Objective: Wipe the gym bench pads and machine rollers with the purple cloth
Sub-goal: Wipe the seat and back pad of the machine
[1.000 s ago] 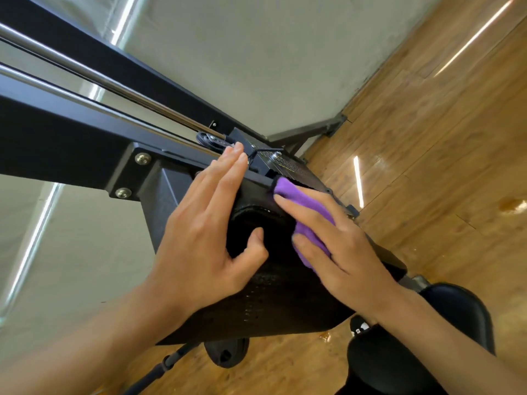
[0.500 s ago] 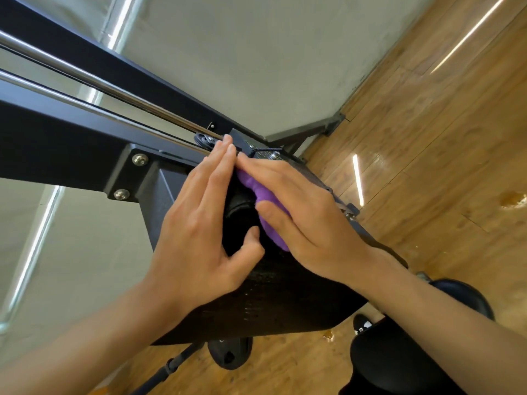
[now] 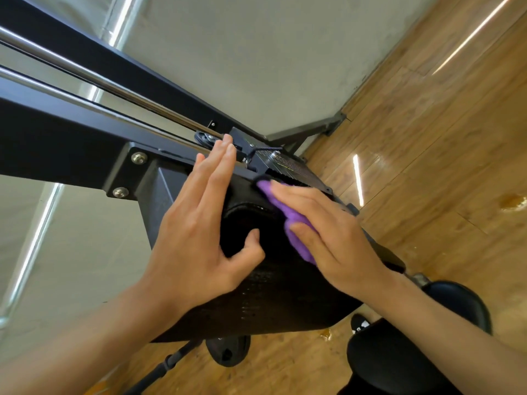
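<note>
Left hand [image 3: 196, 240]: flat, fingers straight and together, resting on the left edge of the black pad [image 3: 279, 306]. The thumb is splayed out with its tip on the pad face. It holds nothing.

Right hand [image 3: 336, 243]: fingers extended, pressing the purple cloth [image 3: 288, 213] flat against the pad. No curl around the cloth that I can see. The cloth sits on the far right part of the pad and shows between and beyond the fingers. Its far tip is near the pad's top edge.

The pad is mounted on the black machine frame [image 3: 57, 138], with two bolts [image 3: 139, 158] on the bracket left of the left hand. The chrome guide rod [image 3: 114, 86] runs diagonally from far left down to a pulley [image 3: 204, 138] just beyond the left fingertips.

A second black pad [image 3: 385, 366] is at near right, under the right forearm. A round black knob [image 3: 228, 352] is below the main pad. The wood floor [image 3: 427, 166] is on the right, with a grey wall [image 3: 242, 52] beyond.
</note>
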`<state>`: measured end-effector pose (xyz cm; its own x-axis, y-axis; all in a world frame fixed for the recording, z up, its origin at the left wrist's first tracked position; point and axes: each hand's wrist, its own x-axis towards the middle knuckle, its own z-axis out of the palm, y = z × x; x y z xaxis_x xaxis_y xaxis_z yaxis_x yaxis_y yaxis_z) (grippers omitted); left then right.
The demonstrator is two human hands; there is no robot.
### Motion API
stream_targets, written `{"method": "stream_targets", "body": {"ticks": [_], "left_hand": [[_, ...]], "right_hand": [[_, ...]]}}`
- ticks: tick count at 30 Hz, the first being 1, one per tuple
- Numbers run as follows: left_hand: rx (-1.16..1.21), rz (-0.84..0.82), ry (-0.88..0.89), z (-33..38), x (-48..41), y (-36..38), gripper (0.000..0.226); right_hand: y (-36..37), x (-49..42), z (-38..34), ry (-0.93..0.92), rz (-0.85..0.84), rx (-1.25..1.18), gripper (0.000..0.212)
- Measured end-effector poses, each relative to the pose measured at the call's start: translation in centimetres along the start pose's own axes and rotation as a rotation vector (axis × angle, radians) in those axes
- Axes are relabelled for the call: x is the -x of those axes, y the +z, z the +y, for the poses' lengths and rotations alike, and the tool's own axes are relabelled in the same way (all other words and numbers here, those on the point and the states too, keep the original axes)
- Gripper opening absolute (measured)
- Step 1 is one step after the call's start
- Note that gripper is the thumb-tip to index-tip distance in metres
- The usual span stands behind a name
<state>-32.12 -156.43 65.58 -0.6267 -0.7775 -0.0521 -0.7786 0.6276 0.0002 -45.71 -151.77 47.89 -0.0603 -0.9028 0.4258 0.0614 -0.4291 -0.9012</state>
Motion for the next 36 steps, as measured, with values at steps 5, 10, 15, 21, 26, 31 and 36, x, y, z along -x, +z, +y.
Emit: {"method": "stream_targets", "body": {"ticks": [5,10,15,21,26,31,36], "left_hand": [[-0.008,0.009,-0.027,0.1,0.0,-0.1,0.087],[-0.001,0.013,-0.007,0.2,-0.3,-0.1,0.087],[0.025,0.003,-0.023,0.2,-0.1,0.1,0.088],[0.039,0.029,-0.021,-0.1,-0.4,0.0,0.090],[0.025,-0.007,-0.028,-0.3,-0.1,-0.2,0.093],[0.016,0.020,-0.009,-0.4,-0.4,-0.1,0.089],[0.017,-0.013,-0.021,-0.2,-0.1,0.0,0.091]], "right_hand": [[-0.2,1.2,0.9,0.115,0.075,-0.019,0.037],[0.6,-2.5,-1.7,0.051,0.030,-0.055,0.041],[-0.6,1.2,-0.1,0.092,0.014,-0.033,0.043],[0.9,-5.3,-3.0,-0.056,0.002,-0.099,0.037],[-0.8,1.8,0.1,0.154,0.054,-0.029,0.041],[1.1,-3.9,-2.4,0.031,0.066,-0.048,0.043],[-0.5,0.9,0.1,0.046,0.010,-0.051,0.039]]}}
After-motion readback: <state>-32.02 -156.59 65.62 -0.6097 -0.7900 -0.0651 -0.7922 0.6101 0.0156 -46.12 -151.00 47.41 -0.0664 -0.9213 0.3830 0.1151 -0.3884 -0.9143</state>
